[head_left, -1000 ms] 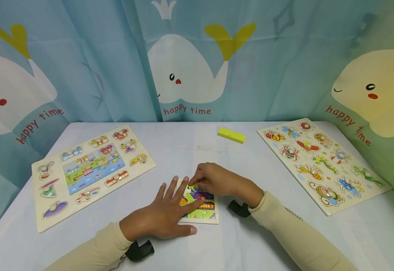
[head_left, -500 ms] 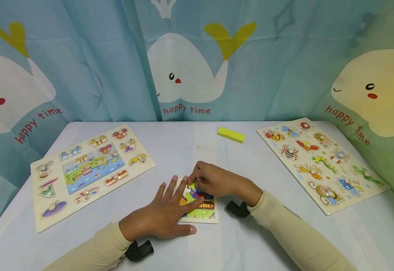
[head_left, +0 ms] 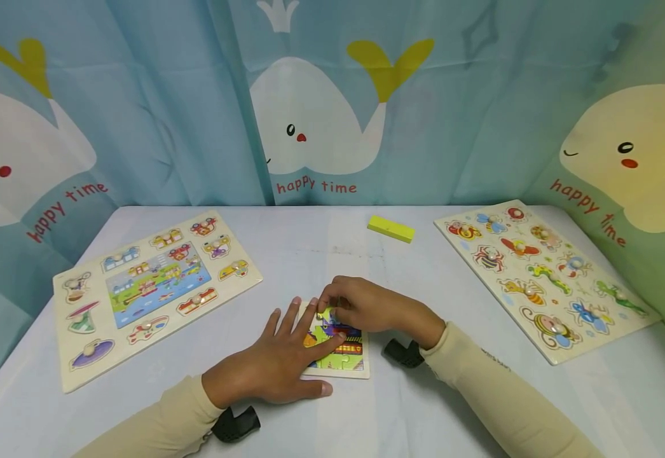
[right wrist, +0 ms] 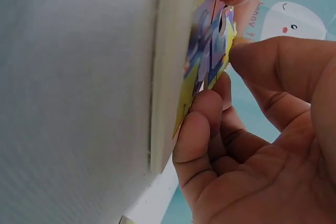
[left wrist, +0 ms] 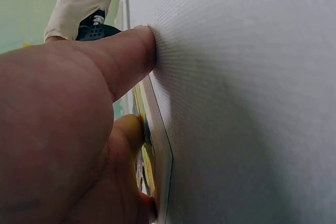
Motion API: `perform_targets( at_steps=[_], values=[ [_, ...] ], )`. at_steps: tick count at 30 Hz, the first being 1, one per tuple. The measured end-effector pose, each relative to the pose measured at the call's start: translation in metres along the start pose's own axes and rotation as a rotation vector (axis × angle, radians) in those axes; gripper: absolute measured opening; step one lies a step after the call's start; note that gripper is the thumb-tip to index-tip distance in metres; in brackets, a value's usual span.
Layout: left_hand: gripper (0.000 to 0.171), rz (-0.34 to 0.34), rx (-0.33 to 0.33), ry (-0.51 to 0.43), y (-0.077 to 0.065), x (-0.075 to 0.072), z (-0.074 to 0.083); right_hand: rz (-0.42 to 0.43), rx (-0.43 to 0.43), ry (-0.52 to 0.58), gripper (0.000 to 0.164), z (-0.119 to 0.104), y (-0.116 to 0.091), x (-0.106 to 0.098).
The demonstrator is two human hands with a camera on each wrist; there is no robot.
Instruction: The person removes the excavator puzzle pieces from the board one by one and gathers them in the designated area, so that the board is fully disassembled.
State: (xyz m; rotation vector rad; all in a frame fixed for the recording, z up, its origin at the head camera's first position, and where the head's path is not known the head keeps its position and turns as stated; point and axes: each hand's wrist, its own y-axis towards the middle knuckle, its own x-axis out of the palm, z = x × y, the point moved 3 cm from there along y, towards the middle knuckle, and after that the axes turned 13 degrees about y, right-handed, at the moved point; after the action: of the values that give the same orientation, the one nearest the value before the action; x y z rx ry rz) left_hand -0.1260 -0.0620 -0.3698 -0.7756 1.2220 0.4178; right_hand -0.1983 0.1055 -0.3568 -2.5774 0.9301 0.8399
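A small jigsaw puzzle (head_left: pixel 341 365) in a pale frame lies at the front middle of the table, its picture bright with green, purple and red. Across its left side my left hand (head_left: pixel 278 367) rests with fingers spread, the index finger over the pieces and the thumb beside the frame's lower edge. At the puzzle's far edge, my right hand (head_left: pixel 367 306) pinches a purple and yellow puzzle piece (right wrist: pixel 218 45) between thumb and curled fingers. That piece stands tilted close over the board in the right wrist view. The hands cover much of the picture.
A wooden knob puzzle board (head_left: pixel 89 245) with vehicle pieces lies to the left. Another board (head_left: pixel 624 334), with insect pieces, lies to the right. Near the table's back edge sits a yellow block (head_left: pixel 391 229). A whale-print curtain (head_left: pixel 195 127) hangs behind.
The fingertips of my right hand have shifted slightly to the left at the puzzle's far edge, with the piece. My left hand has stayed in place.
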Motion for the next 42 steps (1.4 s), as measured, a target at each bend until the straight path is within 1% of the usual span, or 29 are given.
perform_targets(
  at_steps=[5,9,14,18,25,30,36,42],
  values=[
    [0.069,0.009,-0.003,0.003,0.000,0.000,0.000,-0.006,-0.008,0.024,0.016,-0.002,-0.001,-0.002],
    [0.069,0.014,-0.004,0.009,0.000,0.001,0.000,-0.013,0.006,0.063,0.019,-0.003,-0.003,-0.005],
    [0.069,0.016,-0.004,0.017,0.000,0.001,0.001,-0.065,0.037,0.112,0.020,-0.002,-0.005,-0.006],
    [0.069,0.014,-0.005,0.014,0.000,0.001,0.001,-0.086,0.023,0.129,0.021,-0.001,-0.005,-0.006],
    [0.069,0.017,-0.007,0.006,0.000,0.000,0.001,-0.060,0.001,0.189,0.022,0.005,-0.005,-0.008],
    [0.069,0.018,-0.006,0.012,0.000,0.000,0.001,-0.069,-0.006,0.232,0.023,0.008,-0.005,-0.009],
    [0.069,0.014,-0.014,0.015,0.000,0.001,0.001,-0.078,-0.010,0.253,0.023,0.005,-0.005,-0.010],
    [0.069,0.021,-0.004,0.022,0.001,0.002,0.001,-0.077,-0.006,0.258,0.024,0.005,-0.006,-0.011]
  ],
)
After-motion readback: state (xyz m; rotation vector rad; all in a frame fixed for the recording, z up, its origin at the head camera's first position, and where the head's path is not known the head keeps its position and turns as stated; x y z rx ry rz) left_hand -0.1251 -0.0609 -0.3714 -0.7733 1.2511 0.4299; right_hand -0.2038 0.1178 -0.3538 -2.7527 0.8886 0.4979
